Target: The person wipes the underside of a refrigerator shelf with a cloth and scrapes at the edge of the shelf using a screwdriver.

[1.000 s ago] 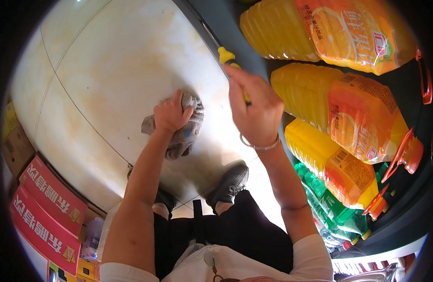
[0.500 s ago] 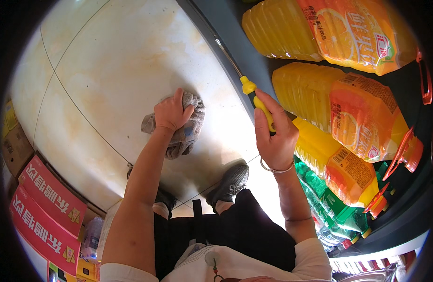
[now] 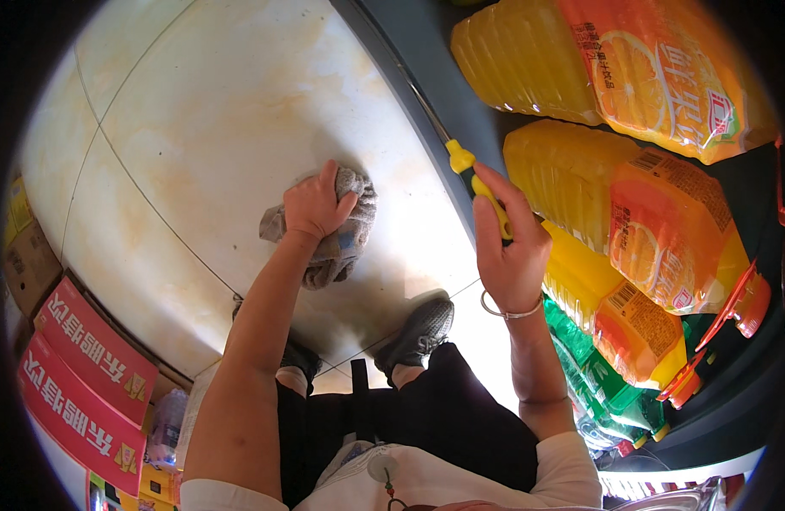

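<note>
My left hand (image 3: 314,204) is closed on a bunched grey-brown cloth (image 3: 351,223), held over the pale tiled floor. In my right hand (image 3: 513,255) is a screwdriver (image 3: 491,203) with a yellow and black handle. Its thin metal shaft points up and left along the dark shelf edge (image 3: 426,136). I cannot make out where its tip ends. Just right of that hand, large orange-labelled juice bottles (image 3: 571,166) lie on their sides, caps toward the right.
Green bottles (image 3: 609,379) lie below the juice. Red printed cartons (image 3: 86,400) and a brown box (image 3: 30,264) line the lower left. My shoes (image 3: 418,328) stand on the floor tiles (image 3: 196,128).
My right hand and the screwdriver have shifted slightly right and down. The dark shelf edge and the bottles also sit a little further right. My left hand with the cloth has barely moved.
</note>
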### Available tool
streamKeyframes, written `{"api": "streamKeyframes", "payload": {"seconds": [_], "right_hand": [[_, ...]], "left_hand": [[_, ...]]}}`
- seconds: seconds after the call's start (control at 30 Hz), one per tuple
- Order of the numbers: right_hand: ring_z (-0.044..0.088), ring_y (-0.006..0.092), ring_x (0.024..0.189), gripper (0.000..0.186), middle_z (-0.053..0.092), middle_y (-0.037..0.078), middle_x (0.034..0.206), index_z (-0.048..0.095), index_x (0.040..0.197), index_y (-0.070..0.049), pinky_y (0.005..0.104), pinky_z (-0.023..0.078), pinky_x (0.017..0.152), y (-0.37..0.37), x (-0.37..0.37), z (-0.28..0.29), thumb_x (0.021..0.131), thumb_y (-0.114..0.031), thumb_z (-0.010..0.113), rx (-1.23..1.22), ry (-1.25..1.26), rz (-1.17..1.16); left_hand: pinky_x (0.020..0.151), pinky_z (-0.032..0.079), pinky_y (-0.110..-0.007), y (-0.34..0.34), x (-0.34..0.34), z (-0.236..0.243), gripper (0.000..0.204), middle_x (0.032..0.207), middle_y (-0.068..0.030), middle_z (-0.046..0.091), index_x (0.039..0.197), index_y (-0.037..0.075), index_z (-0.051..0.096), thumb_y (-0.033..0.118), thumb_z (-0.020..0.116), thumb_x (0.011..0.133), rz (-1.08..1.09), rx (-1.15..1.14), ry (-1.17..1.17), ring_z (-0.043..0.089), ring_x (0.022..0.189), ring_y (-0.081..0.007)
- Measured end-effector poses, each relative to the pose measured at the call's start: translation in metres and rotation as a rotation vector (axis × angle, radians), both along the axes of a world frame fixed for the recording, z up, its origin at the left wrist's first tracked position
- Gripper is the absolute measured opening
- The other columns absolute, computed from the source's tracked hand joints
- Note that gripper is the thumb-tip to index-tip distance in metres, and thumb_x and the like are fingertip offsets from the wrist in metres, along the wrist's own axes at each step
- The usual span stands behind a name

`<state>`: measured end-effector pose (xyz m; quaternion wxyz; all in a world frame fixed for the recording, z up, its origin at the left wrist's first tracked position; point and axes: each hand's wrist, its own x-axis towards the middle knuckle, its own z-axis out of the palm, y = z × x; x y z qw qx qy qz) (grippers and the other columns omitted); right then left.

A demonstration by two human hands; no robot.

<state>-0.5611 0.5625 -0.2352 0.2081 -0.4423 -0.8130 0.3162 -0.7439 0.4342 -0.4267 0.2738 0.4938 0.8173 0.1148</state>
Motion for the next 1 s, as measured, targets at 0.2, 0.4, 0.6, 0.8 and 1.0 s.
{"api": "streamKeyframes", "payload": {"seconds": [0.2,0.4,0.6,0.8,1.0], "right_hand": [[0.068,0.0250,0.069,0.026,0.070,0.015,0.094,0.065,0.111,-0.004,0.0297,0.053,0.062,0.001,-0.007,0.001,0.086,-0.004,0.064,-0.004,-0.029,-0.018],[0.068,0.0273,0.068,0.027,0.070,0.017,0.093,0.063,0.113,-0.005,0.0316,0.053,0.061,0.005,-0.023,0.002,0.086,-0.004,0.063,0.036,-0.082,-0.012],[0.068,0.0267,0.071,0.027,0.069,0.016,0.094,0.063,0.114,-0.005,0.0320,0.052,0.062,-0.005,-0.013,-0.002,0.088,-0.005,0.061,0.102,-0.092,-0.007],[0.066,0.0278,0.065,0.029,0.069,0.013,0.088,0.063,0.115,-0.009,0.0336,0.052,0.057,0.001,-0.018,-0.009,0.086,-0.006,0.063,0.181,-0.085,0.011],[0.065,0.0256,0.074,0.028,0.068,0.018,0.099,0.061,0.115,0.003,0.0305,0.052,0.065,-0.017,0.001,-0.005,0.087,0.003,0.059,0.175,-0.204,0.068]], "left_hand": [[0.059,0.051,-0.045,0.001,-0.002,0.004,0.050,0.080,-0.0115,0.067,0.116,0.011,0.055,0.040,0.060,0.075,-0.014,-0.024,-0.011,0.066,0.072,-0.0315],[0.057,0.050,-0.044,0.003,0.001,0.003,0.047,0.077,-0.0117,0.066,0.111,0.012,0.055,0.041,0.060,0.074,-0.014,0.022,-0.011,0.065,0.070,-0.0319],[0.055,0.049,-0.044,0.000,-0.001,0.000,0.046,0.074,-0.0119,0.066,0.110,0.012,0.056,0.042,0.059,0.075,-0.015,0.030,-0.008,0.064,0.067,-0.0313],[0.055,0.049,-0.044,0.000,0.001,0.001,0.046,0.074,-0.0118,0.066,0.110,0.013,0.056,0.043,0.059,0.076,-0.023,0.004,0.025,0.064,0.066,-0.0313],[0.056,0.049,-0.044,-0.002,0.000,-0.003,0.046,0.076,-0.0105,0.066,0.111,0.013,0.055,0.042,0.060,0.075,-0.014,0.032,0.000,0.065,0.068,-0.0312]]}}
